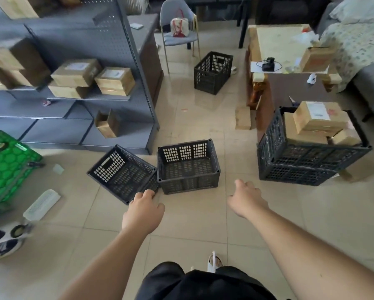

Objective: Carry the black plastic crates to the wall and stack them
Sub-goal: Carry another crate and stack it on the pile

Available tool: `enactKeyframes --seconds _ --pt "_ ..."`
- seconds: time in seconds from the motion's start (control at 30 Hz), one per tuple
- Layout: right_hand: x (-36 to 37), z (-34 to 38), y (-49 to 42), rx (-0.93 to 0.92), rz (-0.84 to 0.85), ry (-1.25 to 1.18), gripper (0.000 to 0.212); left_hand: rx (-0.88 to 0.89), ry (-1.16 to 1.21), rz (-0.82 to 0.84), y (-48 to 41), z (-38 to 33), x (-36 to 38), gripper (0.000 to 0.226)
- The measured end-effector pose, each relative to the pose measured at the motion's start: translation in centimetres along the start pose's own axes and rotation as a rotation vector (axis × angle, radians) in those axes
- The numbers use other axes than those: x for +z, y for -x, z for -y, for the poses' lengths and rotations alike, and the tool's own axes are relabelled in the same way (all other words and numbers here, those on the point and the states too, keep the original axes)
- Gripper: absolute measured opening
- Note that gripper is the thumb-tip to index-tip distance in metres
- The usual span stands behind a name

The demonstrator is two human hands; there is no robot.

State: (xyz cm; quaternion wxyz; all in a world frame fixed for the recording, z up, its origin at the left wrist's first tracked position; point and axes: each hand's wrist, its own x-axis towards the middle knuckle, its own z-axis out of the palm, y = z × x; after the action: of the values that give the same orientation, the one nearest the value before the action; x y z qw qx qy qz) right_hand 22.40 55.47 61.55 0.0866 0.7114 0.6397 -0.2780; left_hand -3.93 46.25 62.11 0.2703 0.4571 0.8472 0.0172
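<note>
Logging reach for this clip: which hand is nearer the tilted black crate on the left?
Left. The left hand is at the near corner of the tilted crate; the right hand is over bare floor, beyond the upright crate beside it.

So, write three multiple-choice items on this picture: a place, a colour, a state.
1. Where is the black crate loaded with cardboard boxes?
A) on the chair
B) at the right, beside the brown table
C) on the shelving
2. What colour is the crate at far left?
A) red
B) green
C) blue
3. What is the right hand doing?
A) holding nothing
B) gripping a crate
C) carrying a box
Key: 1 B, it stands next to the table; 2 B, its honeycomb wall is green; 3 A, its fingers hang loose over the floor.
</note>
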Motion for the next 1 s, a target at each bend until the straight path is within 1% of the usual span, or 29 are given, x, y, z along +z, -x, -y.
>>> enactKeyframes --seconds 0.17,0.3,0.47,0.67,0.87,1.0 --pt "-2.0 3.1 -6.5 -0.02 0.032 0.034 0.054 -0.039 0.0 0.01 -6.2 -1.5 -1.4 0.06" --pt "-3.1 5.6 -12.1 -0.017 0.052 0.03 0.054 -0.025 0.003 0.015 -12.7 -3.0 -3.0 0.058" --pt "-4.6 9.7 -18.8 0.041 0.047 0.015 0.048 0.005 -0.026 0.072 -21.8 -4.2 -4.9 0.057" --pt "-5.4 14.2 -26.1 0.11 0.066 -0.072 0.052 0.045 -0.09 0.148 -31.3 -5.8 -6.5 0.06" --pt "-5.9 15.5 -33.5 0.134 0.113 -0.086 0.056 0.006 -0.083 0.225 -37.8 -8.4 -6.0 0.059" --pt "-5.9 14.8 -39.0 0.148 0.163 -0.051 0.056 -0.019 -0.142 0.273 -41.3 -9.8 -4.5 0.061"
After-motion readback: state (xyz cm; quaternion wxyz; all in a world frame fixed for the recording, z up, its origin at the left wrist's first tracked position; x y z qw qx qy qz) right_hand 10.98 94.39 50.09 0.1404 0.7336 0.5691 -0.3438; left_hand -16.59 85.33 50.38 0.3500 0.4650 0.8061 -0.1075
